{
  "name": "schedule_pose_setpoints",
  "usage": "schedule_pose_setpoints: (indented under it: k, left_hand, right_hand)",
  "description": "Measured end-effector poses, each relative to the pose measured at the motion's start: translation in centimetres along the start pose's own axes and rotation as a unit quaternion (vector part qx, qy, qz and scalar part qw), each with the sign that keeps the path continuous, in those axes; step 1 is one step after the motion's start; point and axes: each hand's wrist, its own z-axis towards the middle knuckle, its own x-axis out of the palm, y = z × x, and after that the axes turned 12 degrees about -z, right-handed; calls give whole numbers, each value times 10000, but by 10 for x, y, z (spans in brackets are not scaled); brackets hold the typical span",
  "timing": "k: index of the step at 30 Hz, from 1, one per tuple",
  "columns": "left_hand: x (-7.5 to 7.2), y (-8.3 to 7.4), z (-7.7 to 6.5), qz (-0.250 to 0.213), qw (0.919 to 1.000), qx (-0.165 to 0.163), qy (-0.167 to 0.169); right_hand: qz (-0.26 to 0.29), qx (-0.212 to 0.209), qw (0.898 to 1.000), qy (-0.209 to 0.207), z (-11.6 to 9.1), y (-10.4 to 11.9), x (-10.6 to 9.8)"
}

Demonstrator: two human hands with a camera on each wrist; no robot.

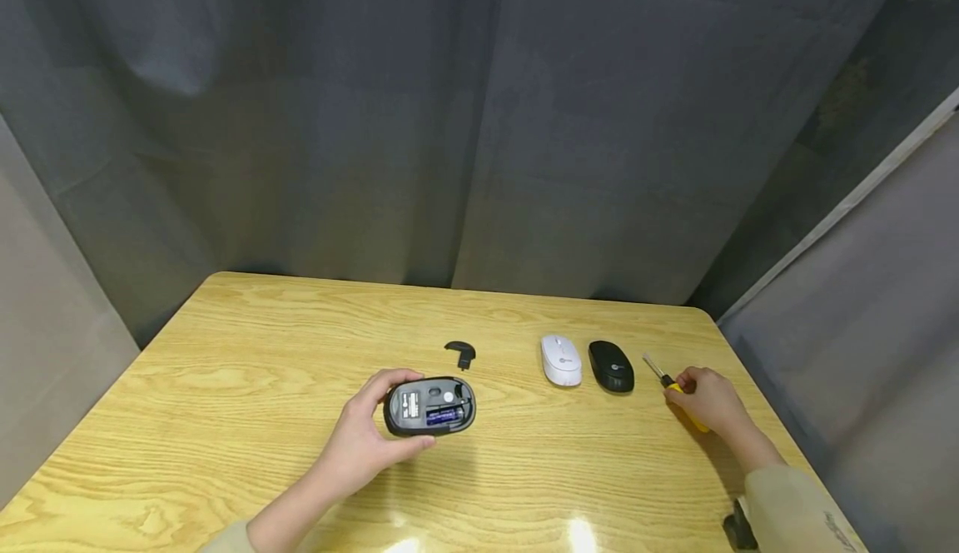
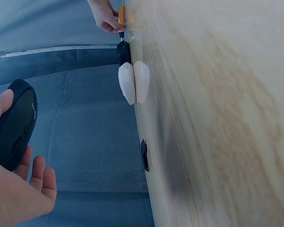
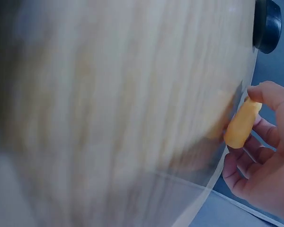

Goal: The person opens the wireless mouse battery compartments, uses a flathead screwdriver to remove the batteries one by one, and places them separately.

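My left hand [image 1: 358, 443] holds a black computer mouse [image 1: 410, 404] by its edges, between the thumb below and the fingers above, over the table. The mouse's underside faces up with its battery bay uncovered, and a dark blue battery [image 1: 442, 416] lies inside. In the left wrist view the mouse's dark top [image 2: 20, 120] shows. At the right, my right hand [image 1: 713, 405] pinches the yellow handle of a screwdriver [image 1: 700, 425], whose metal shaft points away toward the back. The right wrist view shows the yellow handle [image 3: 242, 124] close to the tabletop; whether it touches is unclear.
A black battery cover [image 1: 466, 351] with a tab lies beyond the held mouse. A white mouse [image 1: 561, 361] and another black mouse [image 1: 611, 366] stand side by side, left of the screwdriver. Grey curtains [image 1: 479, 120] hang behind the wooden table [image 1: 262, 386].
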Motion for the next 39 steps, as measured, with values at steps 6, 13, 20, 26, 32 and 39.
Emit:
schedule_pose_setpoints:
  k: [6,13,20,26,32,39]
  left_hand:
    - [0,-1,0,-35,10000,-44,-20]
    - [0,-2,0,-58,9999,-78,-28]
    - [0,-1,0,-53,10000,-39,1]
    - [0,-2,1,10,10000,21,-4]
    - [1,-3,1,43,10000,-27,-44]
    - [1,-4,1,19,10000,-57,-80]
  right_hand:
    - [58,84,9999,-123,-2,1,-3]
    - [208,-43,9988,-441,-6,9,-17]
    - [298,-116,9973,-657,-8,22,-32]
    - [337,-132,9958,-839,-8,34,-43]
    - [437,-217,9936,-1017,-8,50,-55]
    - [593,-223,9915,-1134,-11,67,-67]
